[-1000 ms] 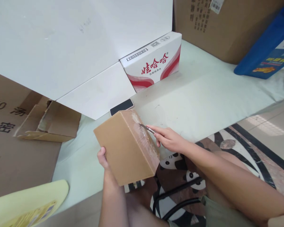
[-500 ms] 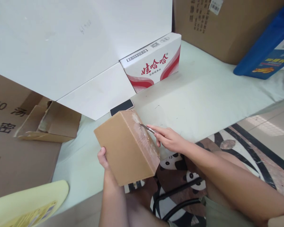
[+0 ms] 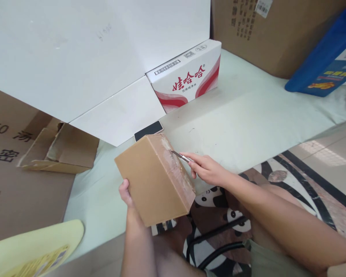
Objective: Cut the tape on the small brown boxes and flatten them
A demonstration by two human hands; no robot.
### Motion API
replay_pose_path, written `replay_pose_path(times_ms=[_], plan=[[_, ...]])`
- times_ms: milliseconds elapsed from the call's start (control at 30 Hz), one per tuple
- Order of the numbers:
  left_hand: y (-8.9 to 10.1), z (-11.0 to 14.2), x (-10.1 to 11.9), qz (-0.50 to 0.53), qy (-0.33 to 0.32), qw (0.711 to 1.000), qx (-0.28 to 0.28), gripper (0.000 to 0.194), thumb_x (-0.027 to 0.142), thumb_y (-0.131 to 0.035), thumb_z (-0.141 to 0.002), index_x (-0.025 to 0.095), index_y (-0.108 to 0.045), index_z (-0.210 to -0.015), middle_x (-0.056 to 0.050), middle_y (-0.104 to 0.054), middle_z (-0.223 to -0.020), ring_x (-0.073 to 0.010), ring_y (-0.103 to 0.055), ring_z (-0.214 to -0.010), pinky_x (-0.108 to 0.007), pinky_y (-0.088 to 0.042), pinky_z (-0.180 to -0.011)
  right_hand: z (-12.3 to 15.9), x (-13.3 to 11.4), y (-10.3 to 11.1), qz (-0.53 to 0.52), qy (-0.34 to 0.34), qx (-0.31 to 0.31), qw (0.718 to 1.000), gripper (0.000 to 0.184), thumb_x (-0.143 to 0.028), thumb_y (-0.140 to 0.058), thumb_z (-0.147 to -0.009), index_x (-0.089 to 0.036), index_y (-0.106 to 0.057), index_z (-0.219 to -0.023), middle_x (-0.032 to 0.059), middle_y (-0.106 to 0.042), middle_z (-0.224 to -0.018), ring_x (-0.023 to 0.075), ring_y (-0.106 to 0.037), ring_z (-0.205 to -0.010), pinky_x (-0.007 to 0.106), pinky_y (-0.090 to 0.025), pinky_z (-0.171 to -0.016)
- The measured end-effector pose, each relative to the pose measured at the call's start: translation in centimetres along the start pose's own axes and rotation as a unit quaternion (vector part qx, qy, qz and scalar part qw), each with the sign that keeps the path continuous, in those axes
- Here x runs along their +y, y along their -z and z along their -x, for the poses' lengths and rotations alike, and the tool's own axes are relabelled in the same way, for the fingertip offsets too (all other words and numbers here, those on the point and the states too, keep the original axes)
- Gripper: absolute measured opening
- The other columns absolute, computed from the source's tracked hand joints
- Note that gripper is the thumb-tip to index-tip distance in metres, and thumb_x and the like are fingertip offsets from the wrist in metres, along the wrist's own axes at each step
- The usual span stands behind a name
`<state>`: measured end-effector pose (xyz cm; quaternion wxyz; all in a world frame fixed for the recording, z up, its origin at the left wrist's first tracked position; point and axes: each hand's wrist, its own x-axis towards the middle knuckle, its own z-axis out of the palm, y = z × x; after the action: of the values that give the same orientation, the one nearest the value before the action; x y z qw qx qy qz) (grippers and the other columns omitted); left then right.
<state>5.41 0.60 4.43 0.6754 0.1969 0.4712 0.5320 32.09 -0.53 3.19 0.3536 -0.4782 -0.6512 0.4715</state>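
My left hand [image 3: 125, 192] grips the near left edge of a small brown cardboard box [image 3: 150, 181], holding it tilted above my lap. Clear tape runs along the box's right face. My right hand [image 3: 207, 169] is closed round a small knife [image 3: 181, 156] whose metal blade tip touches the taped seam near the box's upper right corner. A black phone [image 3: 148, 130] lies on the pale mat just behind the box.
A white and red printed carton [image 3: 187, 77] stands behind, beside large white boards [image 3: 75, 57]. An opened brown box [image 3: 60, 148] lies at left, a big brown carton [image 3: 265, 34] and a blue package [image 3: 325, 61] at back right, a yellow item [image 3: 31, 250] at lower left.
Almost nothing has moved. My right hand with the knife has shifted very slightly to the right along the taped seam; the box and left hand stay put.
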Motion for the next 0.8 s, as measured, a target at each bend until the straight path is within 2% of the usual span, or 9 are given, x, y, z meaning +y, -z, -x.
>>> replay_pose_path(times_ms=[200,433,600,800], plan=[[-0.58,0.41,0.14,-0.005,0.001,1.000,0.027,0.051,0.060,-0.069,-0.064,0.026,-0.070,-0.101,-0.005,-0.076,-0.086,-0.0289,-0.071,-0.071,-0.037,-0.056,-0.059,0.00,-0.18,0.14,-0.003,0.003,-0.002,1.000,0.049,-0.025,-0.038,-0.100,-0.018,-0.053,-0.146,-0.0027,-0.065,-0.065,0.0148,-0.060,-0.064,0.027,-0.045,-0.072],[-0.35,0.37,0.25,0.000,0.010,1.000,0.003,0.050,0.060,-0.073,-0.061,0.025,-0.071,-0.097,-0.004,-0.077,-0.086,-0.0297,-0.072,-0.073,-0.038,-0.058,-0.060,0.00,-0.47,0.20,-0.004,0.002,-0.006,1.000,0.047,-0.024,-0.038,-0.100,-0.018,-0.054,-0.143,-0.0029,-0.064,-0.065,0.0151,-0.060,-0.065,0.028,-0.045,-0.073],[-0.61,0.35,0.08,0.013,0.005,1.000,0.024,0.052,0.059,-0.074,-0.058,0.024,-0.071,-0.095,-0.005,-0.077,-0.083,-0.0278,-0.071,-0.068,-0.036,-0.057,-0.056,0.06,-0.31,0.16,-0.001,0.003,-0.005,1.000,0.046,-0.025,-0.038,-0.100,-0.019,-0.055,-0.142,-0.0031,-0.064,-0.065,0.0152,-0.061,-0.066,0.028,-0.044,-0.074],[-0.09,0.08,-0.05,0.019,0.004,1.000,-0.023,0.055,0.060,-0.072,-0.060,0.022,-0.069,-0.100,-0.006,-0.077,-0.083,-0.0291,-0.073,-0.070,-0.036,-0.058,-0.055,-0.02,-0.23,0.06,-0.004,0.004,-0.007,1.000,0.045,-0.027,-0.038,-0.100,-0.018,-0.055,-0.141,-0.0027,-0.064,-0.065,0.0156,-0.060,-0.066,0.029,-0.044,-0.073]])
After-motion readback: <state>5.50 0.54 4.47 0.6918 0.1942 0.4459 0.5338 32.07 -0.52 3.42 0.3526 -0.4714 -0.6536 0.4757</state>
